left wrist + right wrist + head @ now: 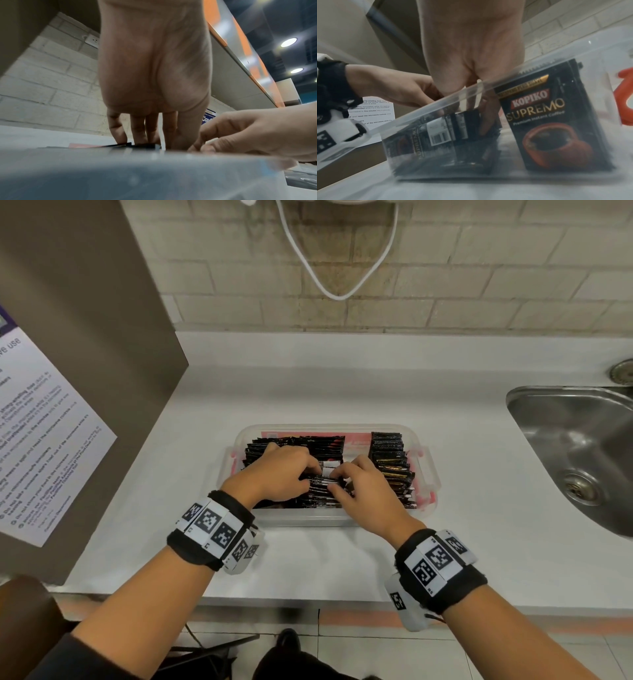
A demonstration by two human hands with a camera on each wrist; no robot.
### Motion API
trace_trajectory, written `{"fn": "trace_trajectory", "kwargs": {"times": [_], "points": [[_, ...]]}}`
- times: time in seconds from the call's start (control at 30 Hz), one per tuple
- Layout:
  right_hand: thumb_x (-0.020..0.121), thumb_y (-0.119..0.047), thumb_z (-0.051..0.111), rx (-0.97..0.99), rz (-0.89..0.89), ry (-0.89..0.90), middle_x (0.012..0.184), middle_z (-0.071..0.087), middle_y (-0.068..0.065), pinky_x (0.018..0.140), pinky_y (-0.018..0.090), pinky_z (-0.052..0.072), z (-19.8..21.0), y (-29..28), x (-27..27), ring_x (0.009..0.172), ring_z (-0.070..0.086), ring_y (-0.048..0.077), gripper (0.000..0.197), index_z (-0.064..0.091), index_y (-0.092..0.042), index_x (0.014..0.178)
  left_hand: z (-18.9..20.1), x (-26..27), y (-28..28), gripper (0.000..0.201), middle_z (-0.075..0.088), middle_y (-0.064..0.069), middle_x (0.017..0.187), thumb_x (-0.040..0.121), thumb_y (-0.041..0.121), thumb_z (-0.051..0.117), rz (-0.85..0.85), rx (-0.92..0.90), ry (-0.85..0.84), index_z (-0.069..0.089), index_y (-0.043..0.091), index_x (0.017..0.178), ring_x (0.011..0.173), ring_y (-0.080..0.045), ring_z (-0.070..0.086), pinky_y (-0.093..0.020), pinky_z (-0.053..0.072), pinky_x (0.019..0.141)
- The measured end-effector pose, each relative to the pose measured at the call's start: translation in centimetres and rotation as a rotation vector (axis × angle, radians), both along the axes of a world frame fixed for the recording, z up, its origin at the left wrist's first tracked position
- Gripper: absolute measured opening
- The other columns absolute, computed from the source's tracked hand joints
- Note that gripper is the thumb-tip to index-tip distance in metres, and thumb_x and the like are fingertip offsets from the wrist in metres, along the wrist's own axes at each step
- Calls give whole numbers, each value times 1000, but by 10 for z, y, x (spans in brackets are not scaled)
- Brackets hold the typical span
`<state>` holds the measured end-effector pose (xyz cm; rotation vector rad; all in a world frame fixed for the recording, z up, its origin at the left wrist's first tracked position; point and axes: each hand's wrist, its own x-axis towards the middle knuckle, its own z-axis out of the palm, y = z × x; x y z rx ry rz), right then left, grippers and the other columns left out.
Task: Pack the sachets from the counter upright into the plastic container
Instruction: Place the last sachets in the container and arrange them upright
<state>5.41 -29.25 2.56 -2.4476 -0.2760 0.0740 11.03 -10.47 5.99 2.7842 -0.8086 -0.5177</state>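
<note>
Both hands work black sachets (390,463) in the clear container (329,520).
Left hand (277,474) and right hand (363,491) pinch sachets; one reads "KOPIKO SUPREMO Premium Instant Coffee".

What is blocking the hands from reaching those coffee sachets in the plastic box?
Nothing visible: the left hand and right hand are already inside the open plastic container, fingers on the sachets.

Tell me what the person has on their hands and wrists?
The left hand and right hand are bare, with no gloves or rings showing. Each wrist wears a black fabric wrist strap carrying white tag blocks printed with black square patterns. A white camera casing hangs under each wrist. The forearms have no sleeves.
</note>
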Motion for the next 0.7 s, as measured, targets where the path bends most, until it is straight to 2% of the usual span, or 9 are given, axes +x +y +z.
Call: {"fn": "trace_trajectory", "kwargs": {"times": [0.07,0.17,0.3,0.4,0.47,0.57,0.7], "points": [[99,-21,62,17,5,-4,112,53,6,88,29,49,-1,-1,0,89,60,20,26,65,-9,122,2,3,1,31,58,11,107,96,22,59,-1,-4,26,65,30,126,113,-17,54,-37,28,99],[99,-15,61,22,11,12,112,61,10,92,35,51,0,-1,2,95,63,24,26,66,-8,123,6,7,5,31,67,12,119,97,24,62,-5,-12,87,65,31,127,117,-14,58,-44,32,111],[100,-13,59,36,1,46,113,69,12,93,35,51,2,0,4,96,66,24,26,68,-9,124,6,8,10,28,71,11,116,96,20,66,18,-89,117,69,29,123,109,-9,63,-38,45,105],[101,-11,57,71,-4,62,111,73,10,86,27,52,3,-1,3,83,67,19,26,68,-8,124,3,8,10,25,73,9,110,95,17,66,53,-142,96,72,25,118,102,-7,65,-36,51,99],[102,-11,56,73,-8,80,108,74,11,84,28,53,3,-1,3,79,69,21,26,68,-8,125,1,6,8,23,73,9,108,95,18,67,72,-148,72,72,24,117,101,-9,66,-37,51,98],[102,-12,55,63,-12,113,109,74,11,88,29,53,3,-1,5,87,69,23,28,67,-8,127,1,4,6,23,74,9,107,95,21,67,69,-126,44,72,25,117,101,-10,66,-37,50,99],[101,-13,55,42,5,170,109,73,10,86,24,51,3,-2,8,87,67,18,29,67,-9,128,1,1,3,25,73,10,109,95,26,67,59,-102,3,71,26,119,103,-10,65,-39,49,101]]}}
